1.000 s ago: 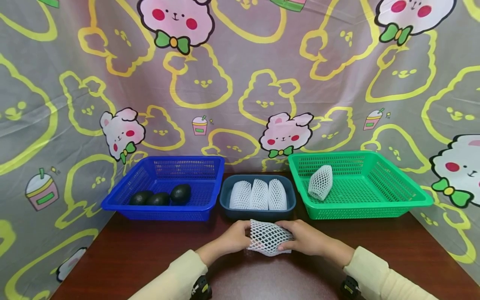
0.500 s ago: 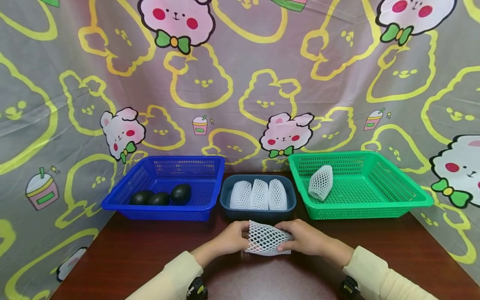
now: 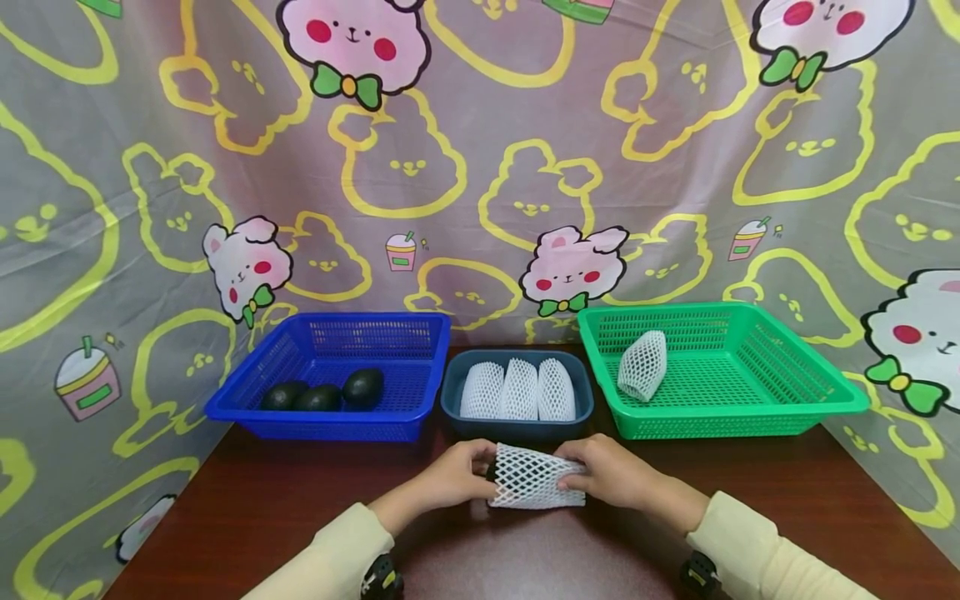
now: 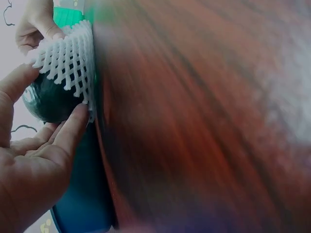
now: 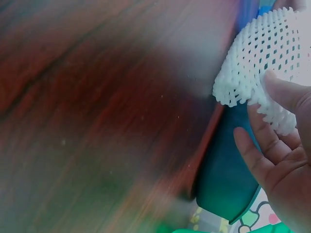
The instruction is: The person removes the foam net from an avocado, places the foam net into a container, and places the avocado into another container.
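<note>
A white foam net sleeve (image 3: pixel 534 477) is held just above the table's middle, between both hands. Inside it is an avocado (image 4: pixel 46 103), whose dark rounded end pokes out of the net's left opening. My left hand (image 3: pixel 452 477) holds that opening, thumb and fingertips at the net's edge on either side of the avocado. At the other end, my right hand (image 3: pixel 611 473) pinches the net between thumb and fingers. In the right wrist view the net's mesh (image 5: pixel 265 53) covers the rest of the fruit, and its right end hangs loose past the thumb.
A blue basket (image 3: pixel 258 414) at the left holds three bare avocados (image 3: pixel 363 388). Behind the hands stands a dark blue tub (image 3: pixel 517 429) with several white foam nets (image 3: pixel 519 390). A green basket (image 3: pixel 720 408) at the right contains one netted avocado (image 3: pixel 642 365).
My left hand has shifted slightly left with the net's edge, and the dark end of the avocado now shows at that opening. My right hand keeps its hold almost in place.
</note>
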{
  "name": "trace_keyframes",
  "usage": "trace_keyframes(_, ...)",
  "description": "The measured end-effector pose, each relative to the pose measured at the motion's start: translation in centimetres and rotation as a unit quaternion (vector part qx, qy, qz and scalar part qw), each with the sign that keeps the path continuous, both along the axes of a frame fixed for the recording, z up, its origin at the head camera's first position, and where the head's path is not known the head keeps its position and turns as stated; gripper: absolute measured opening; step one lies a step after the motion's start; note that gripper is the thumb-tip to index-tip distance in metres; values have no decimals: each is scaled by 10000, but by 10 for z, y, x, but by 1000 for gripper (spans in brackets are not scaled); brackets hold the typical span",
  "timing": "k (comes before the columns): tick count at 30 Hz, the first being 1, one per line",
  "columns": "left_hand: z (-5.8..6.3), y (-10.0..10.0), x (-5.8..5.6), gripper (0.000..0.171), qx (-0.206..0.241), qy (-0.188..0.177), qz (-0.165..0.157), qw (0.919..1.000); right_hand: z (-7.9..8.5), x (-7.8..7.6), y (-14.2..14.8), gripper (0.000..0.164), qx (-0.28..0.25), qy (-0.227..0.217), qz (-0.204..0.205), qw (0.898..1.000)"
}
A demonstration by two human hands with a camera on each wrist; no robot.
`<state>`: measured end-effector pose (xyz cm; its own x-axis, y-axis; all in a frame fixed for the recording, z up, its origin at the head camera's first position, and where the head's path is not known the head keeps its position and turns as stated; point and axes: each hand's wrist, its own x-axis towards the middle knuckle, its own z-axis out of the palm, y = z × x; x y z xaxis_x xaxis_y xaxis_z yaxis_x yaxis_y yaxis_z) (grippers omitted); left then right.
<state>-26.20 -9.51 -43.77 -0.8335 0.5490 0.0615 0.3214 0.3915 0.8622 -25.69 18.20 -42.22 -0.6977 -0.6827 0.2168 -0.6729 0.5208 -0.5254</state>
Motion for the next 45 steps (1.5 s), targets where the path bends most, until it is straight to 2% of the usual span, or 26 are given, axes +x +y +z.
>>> trace_keyframes(7,1,-6,-1,55,-97,242,-59,9996,2,-1,4,11,-52,164,99,9998)
trace_keyframes(14,7,-13,2,61,-74,-37,-108,9999,3,-2,8,9,-59,161,131,9998)
trace_keyframes(23,10,-20,4,53,-246,17,-89,9997,4,-2,15,9,103,226,45,9997)
trace_keyframes(29,10,-22,5,54,-393,97,-65,9992,6,-3,16,18,448,86,-77,9989)
trace_keyframes(37,9,-22,4,54,-405,72,-85,9991,16,-1,5,38,1025,176,-159,9944)
trace_keyframes(40,9,-22,3,54,-358,2,-114,9993,21,-2,-3,37,1191,193,-162,9926)
trace_keyframes(45,9,-21,2,54,-355,16,-154,9992,27,-4,-17,27,1522,285,-107,9879)
